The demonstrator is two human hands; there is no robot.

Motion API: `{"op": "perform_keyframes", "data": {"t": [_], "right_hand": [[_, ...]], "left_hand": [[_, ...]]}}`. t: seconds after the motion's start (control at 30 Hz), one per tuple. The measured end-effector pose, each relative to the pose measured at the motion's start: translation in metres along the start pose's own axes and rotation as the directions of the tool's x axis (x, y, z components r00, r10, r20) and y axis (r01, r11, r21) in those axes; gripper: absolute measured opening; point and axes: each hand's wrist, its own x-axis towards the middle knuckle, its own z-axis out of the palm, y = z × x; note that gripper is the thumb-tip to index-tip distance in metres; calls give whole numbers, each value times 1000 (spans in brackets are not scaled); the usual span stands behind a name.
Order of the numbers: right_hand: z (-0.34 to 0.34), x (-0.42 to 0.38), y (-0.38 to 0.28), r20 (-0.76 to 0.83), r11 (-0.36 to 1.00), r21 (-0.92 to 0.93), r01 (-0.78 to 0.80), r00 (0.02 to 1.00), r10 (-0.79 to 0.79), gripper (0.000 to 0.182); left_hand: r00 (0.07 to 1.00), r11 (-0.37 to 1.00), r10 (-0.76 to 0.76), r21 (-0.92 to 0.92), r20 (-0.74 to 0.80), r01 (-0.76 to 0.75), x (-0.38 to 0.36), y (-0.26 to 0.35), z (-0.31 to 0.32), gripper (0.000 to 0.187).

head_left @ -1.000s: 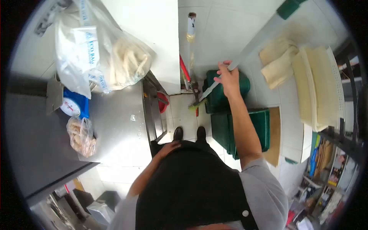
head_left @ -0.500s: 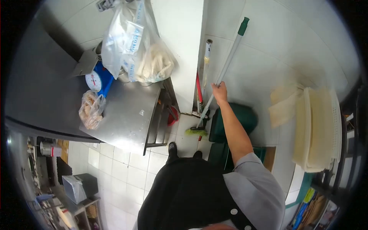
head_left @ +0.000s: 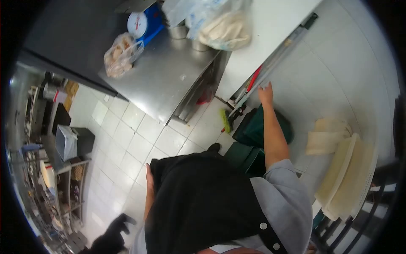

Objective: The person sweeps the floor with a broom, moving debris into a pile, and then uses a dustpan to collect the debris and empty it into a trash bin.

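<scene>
My right hand [head_left: 265, 94] is stretched out beside the pale handle of a broom [head_left: 281, 57]; its fingers look apart and do not wrap round the handle. The broom leans along the edge of a white pillar, with green bristles [head_left: 225, 120] on the floor. A red handle [head_left: 253, 79] stands next to it. Beneath my right forearm is a dark green bin [head_left: 277, 127]. My left hand [head_left: 149, 175] is low beside my black apron, seen edge-on, with its fingers mostly hidden.
A steel table [head_left: 163, 80] holds a blue scale [head_left: 145, 26] and a bag of food [head_left: 120, 57]. A plastic bag [head_left: 226, 31] hangs above its right side. Cream trays [head_left: 349, 175] are at the right. A black shape [head_left: 112, 237], unclear, lies at lower left.
The view has turned. The broom has moved against the pillar, and my right hand has let go of its handle. My left hand has come into view.
</scene>
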Motion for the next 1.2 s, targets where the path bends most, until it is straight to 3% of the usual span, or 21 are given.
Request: {"op": "perform_keyframes", "data": {"t": [0.1,0.13,0.17,0.2,0.27,0.33,0.43,0.57,0.8,0.9,1.1,1.2], "right_hand": [[29,-72,64,232,907,252,-337,931,282,75],[38,-115,72,246,875,298,-381,917,315,69],[43,-162,61,314,857,277,-435,884,347,67],[71,-195,94,316,887,141,-440,869,381,63],[116,-256,142,546,939,-49,-340,778,310,62],[143,-305,128,706,928,-236,-288,605,368,60],[191,-341,69,813,933,-339,-122,461,356,56],[264,-367,-49,892,955,-283,88,391,228,51],[377,-428,-242,971,928,-120,351,235,37,44],[414,-440,-285,985,890,-118,440,163,50,41],[502,-432,-313,978,741,-193,643,64,199,36],[566,-409,-343,962,663,-237,711,76,262,34]], "left_hand": [[962,983,-181,-19,-202,181,-4,-60,-99,86],[940,973,-227,-19,-253,230,-13,-82,-130,86],[914,957,-282,-17,-293,290,-33,-100,-147,86],[887,934,-337,8,-315,358,-55,-118,-161,86],[857,897,-394,63,-330,437,-96,-144,-173,87],[852,875,-411,122,-324,469,-116,-171,-185,87],[871,880,-367,181,-326,438,-117,-181,-209,87],[907,901,-252,260,-337,347,-90,-148,-258,88],[906,951,-102,225,-410,209,-67,-89,-318,89],[886,969,-91,166,-454,185,-57,-67,-332,90],[789,984,-151,-11,-595,180,-76,-73,-347,91],[718,977,-214,-125,-663,175,-96,-75,-335,92]]}}
